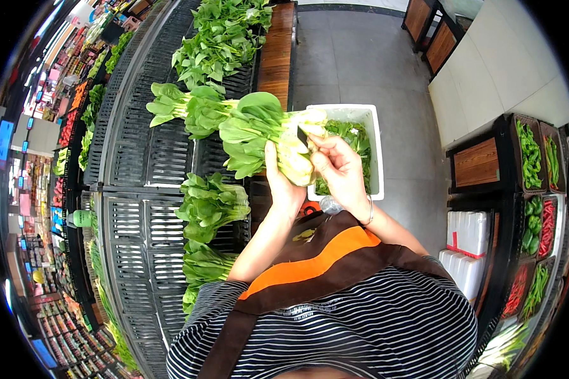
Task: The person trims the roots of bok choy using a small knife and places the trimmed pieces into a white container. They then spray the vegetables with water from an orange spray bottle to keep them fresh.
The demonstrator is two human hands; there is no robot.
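A bunch of bok choy (251, 134) with broad green leaves and pale stems is in my left hand (284, 189), which grips it from below, leaves to the left and stem ends to the right. At those stem ends, my right hand (339, 165) is closed in a pinch on a small dark blade-like tool (303, 135); its exact kind is partly hidden by the fingers and stems. Just beyond my right hand, a white foam box (377, 148) stands on the floor with loose green leaves (355, 135) inside.
On my left runs a black slatted rack (164, 158), carrying more bok choy (212, 205) and a leafy pile (218, 47) at its far end. To the right stand crates of green peppers (532, 224) and red chillies (547, 227), beside stacked white boxes (466, 237). Grey floor (367, 57) lies ahead.
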